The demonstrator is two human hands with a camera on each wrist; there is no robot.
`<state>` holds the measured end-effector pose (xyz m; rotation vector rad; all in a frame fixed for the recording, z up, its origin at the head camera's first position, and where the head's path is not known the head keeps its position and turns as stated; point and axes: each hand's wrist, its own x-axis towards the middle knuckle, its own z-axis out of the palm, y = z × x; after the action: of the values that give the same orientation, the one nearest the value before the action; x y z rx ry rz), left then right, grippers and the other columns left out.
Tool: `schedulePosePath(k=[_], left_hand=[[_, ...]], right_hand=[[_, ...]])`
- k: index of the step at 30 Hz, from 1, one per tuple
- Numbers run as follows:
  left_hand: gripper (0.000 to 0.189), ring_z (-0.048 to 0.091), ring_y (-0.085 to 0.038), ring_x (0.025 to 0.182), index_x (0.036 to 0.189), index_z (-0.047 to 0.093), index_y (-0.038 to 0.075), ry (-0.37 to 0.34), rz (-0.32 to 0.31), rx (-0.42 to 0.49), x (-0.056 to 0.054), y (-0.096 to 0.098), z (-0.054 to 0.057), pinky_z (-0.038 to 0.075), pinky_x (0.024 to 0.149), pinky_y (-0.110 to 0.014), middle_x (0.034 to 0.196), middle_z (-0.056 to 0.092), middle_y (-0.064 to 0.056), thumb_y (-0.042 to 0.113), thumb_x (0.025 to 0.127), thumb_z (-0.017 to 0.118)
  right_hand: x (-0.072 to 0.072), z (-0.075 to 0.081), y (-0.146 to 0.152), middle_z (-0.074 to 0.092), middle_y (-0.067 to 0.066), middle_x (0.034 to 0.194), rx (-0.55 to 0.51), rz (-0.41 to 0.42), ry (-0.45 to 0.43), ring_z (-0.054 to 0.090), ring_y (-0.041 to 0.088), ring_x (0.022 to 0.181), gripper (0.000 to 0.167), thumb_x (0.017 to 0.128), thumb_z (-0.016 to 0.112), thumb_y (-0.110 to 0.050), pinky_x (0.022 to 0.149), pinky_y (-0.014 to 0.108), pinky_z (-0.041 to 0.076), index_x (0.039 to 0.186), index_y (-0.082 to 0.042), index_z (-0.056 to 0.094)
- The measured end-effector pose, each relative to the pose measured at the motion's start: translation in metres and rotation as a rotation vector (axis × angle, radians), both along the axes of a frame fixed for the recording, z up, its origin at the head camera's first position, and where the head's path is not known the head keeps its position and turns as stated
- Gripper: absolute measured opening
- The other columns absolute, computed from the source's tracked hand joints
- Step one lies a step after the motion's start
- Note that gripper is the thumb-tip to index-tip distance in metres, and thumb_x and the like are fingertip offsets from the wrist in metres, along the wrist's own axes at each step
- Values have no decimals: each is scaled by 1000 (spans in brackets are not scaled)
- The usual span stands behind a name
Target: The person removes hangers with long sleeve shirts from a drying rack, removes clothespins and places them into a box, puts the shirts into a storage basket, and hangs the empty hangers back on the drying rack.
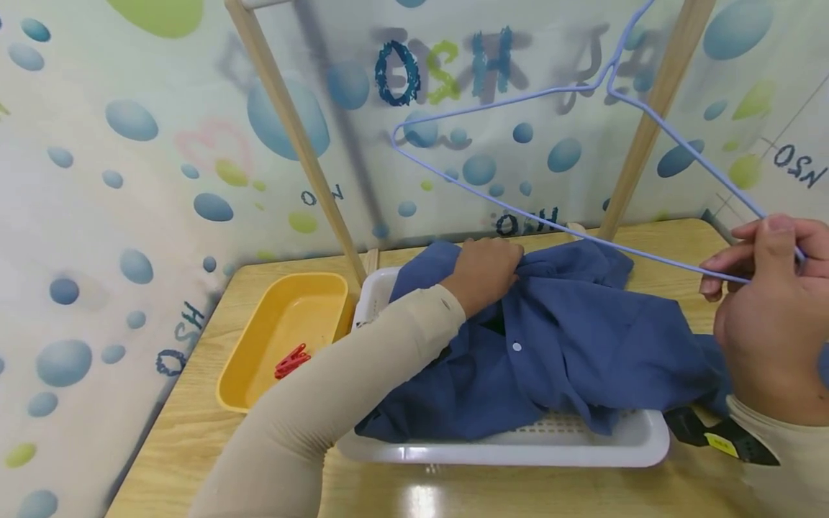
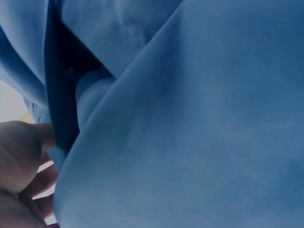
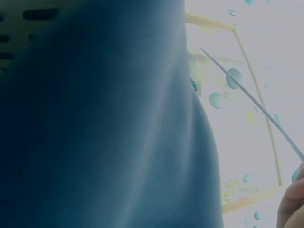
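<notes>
A blue buttoned shirt [image 1: 583, 338] lies crumpled over a white plastic basket [image 1: 505, 455]. My left hand [image 1: 486, 272] grips the shirt near its top, fingers curled into the cloth. In the left wrist view, shirt folds [image 2: 190, 133] fill most of the picture, with the left hand [image 2: 21, 161] at the lower left edge. On the right, my right hand [image 1: 777, 302] pinches one end of a light-blue wire hanger [image 1: 492, 198], its hook pointing up. The right wrist view shows the shirt [image 3: 123, 123] close up, the hanger [image 3: 256, 102] and the fingers of the right hand [image 3: 292, 202].
A yellow tray [image 1: 259, 345] with red clothespins [image 1: 291, 361] stands left of the basket on the wooden table [image 1: 168, 460]. Two wooden uprights [image 1: 301, 144] of a rack rise behind the basket, before a wall [image 1: 214, 86] with blue and green dots.
</notes>
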<state>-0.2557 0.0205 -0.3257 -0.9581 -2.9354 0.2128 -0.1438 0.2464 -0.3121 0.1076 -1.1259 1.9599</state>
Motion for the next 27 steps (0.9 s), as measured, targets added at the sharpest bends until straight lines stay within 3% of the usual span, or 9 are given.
schedulePosePath(k=[5, 8, 12, 17, 21, 27], left_hand=[[12, 68, -15, 87, 107, 73, 24, 137, -31, 19, 1, 3, 0, 57, 77, -35, 100, 72, 4, 27, 98, 64], [18, 67, -17, 93, 115, 70, 25, 171, -49, -11, 6, 4, 1, 56, 80, -35, 108, 70, 3, 23, 102, 58], [26, 66, -19, 97, 129, 60, 22, 134, -53, -1, 10, 4, 1, 57, 78, -35, 120, 65, -1, 23, 105, 52], [30, 60, -17, 72, 130, 52, 18, 125, -55, 130, 9, -2, 3, 53, 60, -31, 116, 60, -4, 27, 102, 56], [31, 56, -16, 70, 133, 52, 16, 113, -100, 226, 14, -9, 16, 49, 60, -29, 113, 59, -6, 25, 103, 55], [35, 54, -15, 73, 138, 60, 19, 64, -133, 238, 34, -26, 40, 49, 64, -27, 111, 62, -7, 22, 104, 52]], right_hand=[[0, 1, 1, 59, 13, 60, 12, -18, 2, 47, 17, 41, 19, 99, 61, -12, 43, 19, 37, 92, 6, 63], [0, 2, 1, 58, 14, 58, -18, -7, 20, 45, 18, 40, 19, 98, 61, -10, 42, 21, 35, 92, 8, 62], [0, 3, 1, 57, 15, 57, -58, 12, 24, 45, 19, 40, 19, 98, 60, -9, 42, 21, 35, 91, 9, 61], [0, 7, 0, 56, 15, 56, -66, -14, 39, 44, 19, 38, 19, 99, 59, -8, 41, 21, 35, 89, 8, 60], [1, 9, 1, 57, 14, 57, -72, -30, 25, 43, 18, 38, 19, 100, 57, -9, 42, 21, 35, 89, 6, 60], [7, 8, 3, 59, 12, 63, -20, -66, -104, 40, 18, 45, 22, 102, 55, -18, 47, 20, 37, 97, 2, 63]])
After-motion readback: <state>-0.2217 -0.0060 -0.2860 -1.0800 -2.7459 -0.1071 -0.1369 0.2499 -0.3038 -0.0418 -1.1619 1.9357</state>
